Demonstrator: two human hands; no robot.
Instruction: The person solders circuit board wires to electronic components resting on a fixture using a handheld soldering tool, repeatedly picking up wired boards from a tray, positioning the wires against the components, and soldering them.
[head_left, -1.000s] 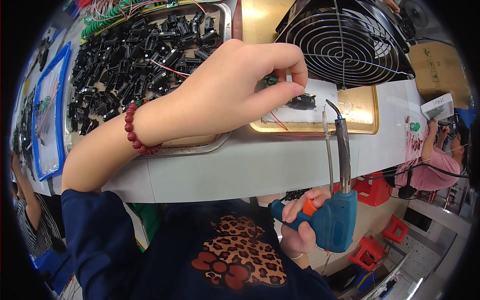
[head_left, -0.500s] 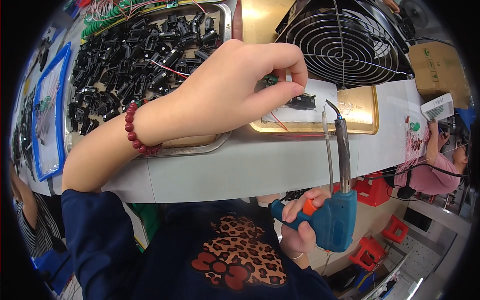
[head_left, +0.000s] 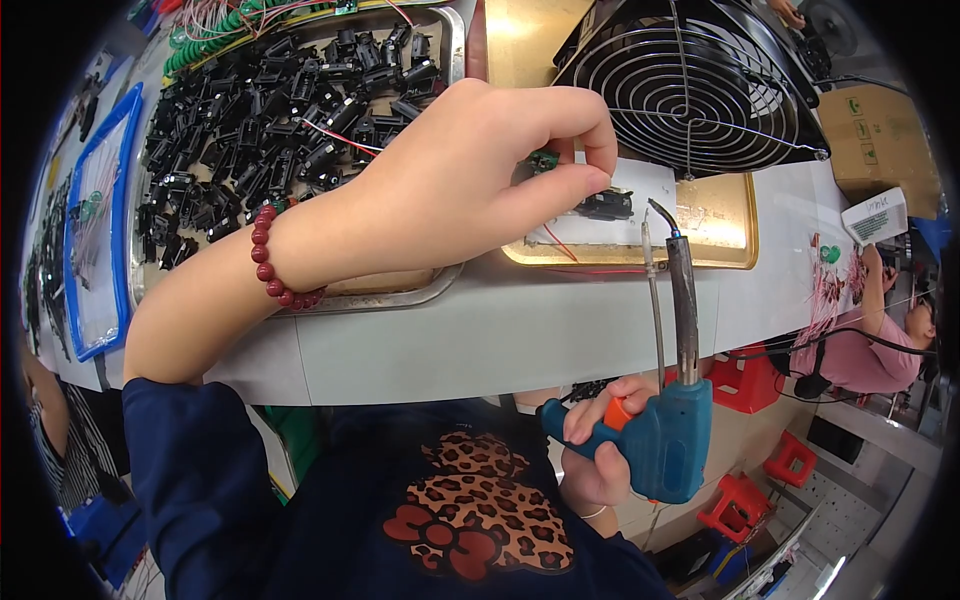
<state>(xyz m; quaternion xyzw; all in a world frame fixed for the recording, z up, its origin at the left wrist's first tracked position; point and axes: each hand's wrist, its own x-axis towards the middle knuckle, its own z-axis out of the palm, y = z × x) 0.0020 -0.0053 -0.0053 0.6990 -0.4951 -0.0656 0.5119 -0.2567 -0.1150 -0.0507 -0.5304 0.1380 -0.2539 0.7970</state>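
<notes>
My left hand (head_left: 490, 165), wearing a dark red bead bracelet (head_left: 262, 262), reaches over the gold tray (head_left: 745, 225) with thumb and fingers closed together. Within the curl of those fingers shows a small green circuit board (head_left: 543, 160), partly hidden. Just beyond the thumb lies a black plastic part (head_left: 606, 205) on white paper, and a red wire (head_left: 560, 243) trails below the hand. My right hand (head_left: 600, 440) is wrapped round the handle of a blue soldering gun (head_left: 672, 440) with an orange trigger. Its bent dark tip and thin feed tube point up, right of the black part, apart from it.
A metal tray (head_left: 452, 60) heaped with black plastic parts stands at left, beside a blue-rimmed tray (head_left: 75, 330). A fan with a wire guard (head_left: 685, 110) stands behind the gold tray. At right are a cardboard box (head_left: 875, 140), a person in pink (head_left: 870, 360) and red stools (head_left: 738, 505).
The soldering gun's tip has shifted very slightly to the left. My left hand stays nearly still. The person at right has moved an arm a little.
</notes>
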